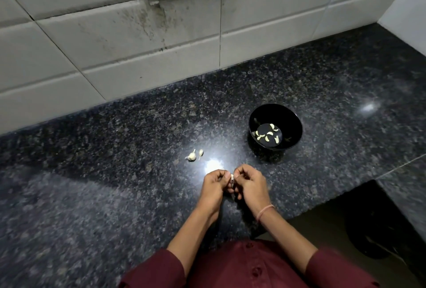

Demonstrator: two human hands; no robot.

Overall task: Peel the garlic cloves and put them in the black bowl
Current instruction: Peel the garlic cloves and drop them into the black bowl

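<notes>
Two unpeeled cloves [194, 155] lie on the counter [115, 195], far-left of the hands. The left hand [214, 185] and right hand [250, 186] meet, pinching one clove [232, 177] between them. The black bowl [275, 126], holding peeled cloves [267, 136], sits far-right, nearer the right hand.

free: counter [226, 144] between unpeeled cloves [191, 155] and black bowl [289, 121] | obstacles: cloves left, bowl right, tiled wall [161, 57] behind
</notes>
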